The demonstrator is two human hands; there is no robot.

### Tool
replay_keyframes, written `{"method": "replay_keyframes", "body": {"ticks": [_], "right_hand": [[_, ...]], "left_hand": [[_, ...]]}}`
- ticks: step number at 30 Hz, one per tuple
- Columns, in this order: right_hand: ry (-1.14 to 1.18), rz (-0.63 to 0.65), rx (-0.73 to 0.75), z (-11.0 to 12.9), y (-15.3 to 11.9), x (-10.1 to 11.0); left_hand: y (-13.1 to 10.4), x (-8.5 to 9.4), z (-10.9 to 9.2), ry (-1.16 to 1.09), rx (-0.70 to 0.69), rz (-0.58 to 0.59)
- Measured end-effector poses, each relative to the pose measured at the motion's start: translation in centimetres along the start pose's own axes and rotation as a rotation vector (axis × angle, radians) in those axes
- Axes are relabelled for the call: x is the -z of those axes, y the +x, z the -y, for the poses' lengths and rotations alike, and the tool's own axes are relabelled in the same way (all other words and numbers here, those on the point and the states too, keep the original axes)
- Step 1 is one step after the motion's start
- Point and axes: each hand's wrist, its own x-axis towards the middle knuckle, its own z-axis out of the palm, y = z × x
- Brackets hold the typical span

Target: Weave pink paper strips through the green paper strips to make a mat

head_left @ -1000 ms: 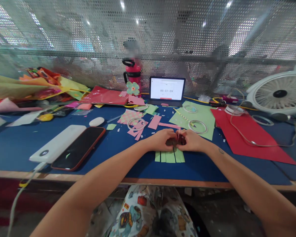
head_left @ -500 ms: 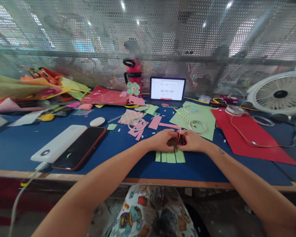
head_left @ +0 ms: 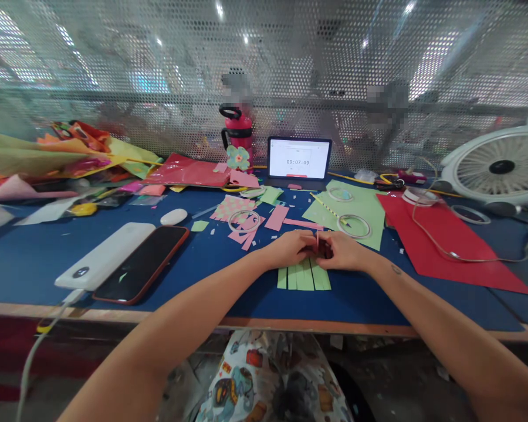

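Observation:
My left hand (head_left: pixel 291 248) and my right hand (head_left: pixel 344 251) meet over the desk, fingers closed in a pinch. Between the fingertips a narrow pink paper strip (head_left: pixel 318 238) stands on edge; its lower part is hidden by the fingers. Just below the hands lies a green paper piece (head_left: pixel 301 278) cut into several parallel strips, its far edge covered by my hands. Beyond the fingers, another pink strip (head_left: pixel 303 224) lies flat. To the left, a pink paper rectangle (head_left: pixel 276 217) rests near woven pink paper (head_left: pixel 232 207) with a tape roll (head_left: pixel 244 230) on top.
On the right are a green sheet (head_left: pixel 374 225) with a pencil (head_left: pixel 330 209) and tape rolls, a red sheet (head_left: pixel 449 249), and a fan (head_left: pixel 501 167). A tablet (head_left: pixel 299 155) and pink bottle (head_left: pixel 239 132) stand behind. Leftward lie a phone (head_left: pixel 143 264) and white power bank (head_left: pixel 105 253).
Both hands have shifted slightly, their fingers drawing closer together. The pink strip between them has turned from a slant to nearly upright. The green slit paper has stayed in place.

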Motion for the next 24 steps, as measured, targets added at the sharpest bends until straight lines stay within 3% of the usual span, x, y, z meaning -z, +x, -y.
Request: {"method": "replay_keyframes", "body": {"ticks": [13,24], "right_hand": [[-0.013,0.015,0.006,-0.23,-0.03,-0.17],[0.059,0.006,-0.008,-0.34,-0.12,-0.16]], "left_hand": [[0.10,-0.33,-0.56,0.329,-0.137,0.038],[-0.03,-0.37,0.02,0.294,-0.139,0.024]]}}
